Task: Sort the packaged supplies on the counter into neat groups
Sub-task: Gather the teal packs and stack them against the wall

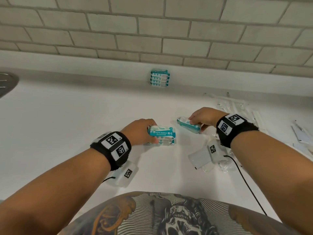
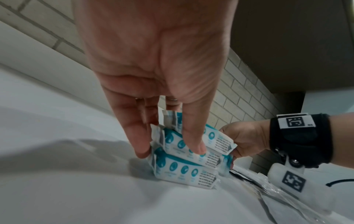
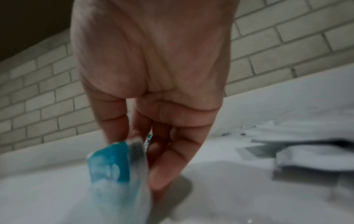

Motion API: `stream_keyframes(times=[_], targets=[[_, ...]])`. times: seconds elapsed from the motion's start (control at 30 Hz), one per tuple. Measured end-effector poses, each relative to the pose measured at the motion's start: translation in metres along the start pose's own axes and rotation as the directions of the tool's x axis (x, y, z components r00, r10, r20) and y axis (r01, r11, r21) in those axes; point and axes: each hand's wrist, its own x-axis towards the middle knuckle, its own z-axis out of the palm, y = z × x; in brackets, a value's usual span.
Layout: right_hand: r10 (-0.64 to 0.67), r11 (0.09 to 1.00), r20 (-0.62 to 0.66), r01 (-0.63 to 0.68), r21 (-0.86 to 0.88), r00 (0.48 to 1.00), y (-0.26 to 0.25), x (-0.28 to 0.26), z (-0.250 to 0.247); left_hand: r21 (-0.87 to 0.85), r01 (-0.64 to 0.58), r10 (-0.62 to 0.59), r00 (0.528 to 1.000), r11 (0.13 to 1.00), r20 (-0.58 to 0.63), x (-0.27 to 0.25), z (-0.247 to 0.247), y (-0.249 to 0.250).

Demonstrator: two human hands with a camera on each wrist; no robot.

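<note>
A small stack of teal-and-white mini wipes packs [image 1: 162, 135] stands on the white counter [image 1: 67, 124] in front of me. My left hand [image 1: 142, 131] grips this stack from the left, thumb on the near side and fingers on the far side; the left wrist view shows the stack of packs [image 2: 184, 160] under the left hand's fingers [image 2: 193, 145]. My right hand [image 1: 202, 118] holds a single wipes pack [image 1: 188, 125] tilted just above the counter, to the right of the stack. That pack [image 3: 114, 174] is blurred in the right wrist view. Another stack of wipes packs [image 1: 160, 78] stands against the back wall.
Long white and clear sealed packets [image 1: 232, 104] lie scattered at the right of the counter. A flat grey-white pouch [image 1: 201, 157] lies under my right wrist. A sink edge [image 1: 7, 83] shows at far left. The tiled wall [image 1: 152, 31] closes off the back.
</note>
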Motion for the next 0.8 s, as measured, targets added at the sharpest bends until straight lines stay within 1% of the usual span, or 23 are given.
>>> stream_keyframes(times=[0.07, 0.1, 0.23, 0.27, 0.3, 0.4, 0.47, 0.53, 0.57, 0.6, 0.63, 0.67, 0.73, 0.8], targets=[[0.059, 0.995, -0.051, -0.063, -0.078, 0.997, 0.0, 0.004, -0.002, 0.003, 0.001, -0.001, 1.0, 1.0, 0.003, 0.0, -0.001, 0.001], [0.068, 0.989, -0.079, -0.078, -0.128, 0.995, 0.001, 0.006, -0.004, 0.001, 0.002, -0.002, 1.0, 1.0, 0.007, 0.0, -0.001, 0.002], [0.015, 0.959, -0.128, -0.05, -0.28, 0.992, -0.001, 0.004, -0.005, -0.009, 0.014, -0.014, 1.0, 1.0, 0.012, -0.001, -0.001, 0.002], [-0.036, 0.931, -0.129, -0.014, -0.365, 0.991, -0.003, 0.002, -0.003, -0.009, 0.017, -0.016, 1.0, 1.0, 0.012, -0.001, -0.001, 0.002], [-0.049, 0.919, -0.129, -0.006, -0.395, 0.99, -0.005, 0.0, 0.001, -0.008, 0.017, -0.017, 1.0, 1.0, 0.013, -0.001, -0.001, 0.002], [-0.066, 0.892, -0.102, 0.012, -0.452, 0.993, -0.007, -0.003, 0.01, -0.003, 0.017, -0.017, 1.0, 1.0, 0.017, -0.001, -0.001, 0.004], [-0.097, 0.896, -0.093, 0.047, -0.441, 0.991, -0.009, -0.002, 0.007, -0.002, 0.021, -0.021, 1.0, 1.0, 0.02, -0.002, -0.001, 0.003], [-0.184, 0.935, -0.091, 0.146, -0.323, 0.979, -0.021, -0.009, 0.0, 0.003, 0.026, -0.026, 0.999, 1.0, 0.022, -0.003, -0.001, 0.002], [-0.261, 0.933, -0.087, 0.228, -0.278, 0.961, -0.029, -0.014, -0.005, 0.004, 0.027, -0.027, 0.999, 1.0, 0.023, -0.003, -0.001, 0.001], [-0.345, 0.911, -0.075, 0.314, -0.267, 0.936, -0.039, -0.021, -0.009, 0.004, 0.029, -0.029, 0.999, 1.0, 0.025, -0.004, 0.0, 0.0], [-0.428, 0.869, -0.047, 0.397, -0.296, 0.902, -0.05, -0.027, -0.01, 0.0, 0.028, -0.028, 0.999, 1.0, 0.024, -0.004, 0.0, 0.0], [-0.488, 0.82, 0.007, 0.461, -0.339, 0.873, -0.061, -0.035, -0.008, -0.001, 0.026, -0.026, 0.999, 1.0, 0.024, -0.004, -0.001, 0.0], [-0.546, 0.734, 0.131, 0.548, -0.402, 0.828, -0.077, -0.047, 0.005, 0.007, 0.023, -0.023, 0.999, 1.0, 0.024, -0.003, -0.001, 0.001], [-0.566, 0.655, 0.234, 0.603, -0.455, 0.791, -0.082, -0.05, 0.024, 0.018, 0.018, -0.018, 0.999, 1.0, 0.026, -0.003, -0.002, 0.001]])
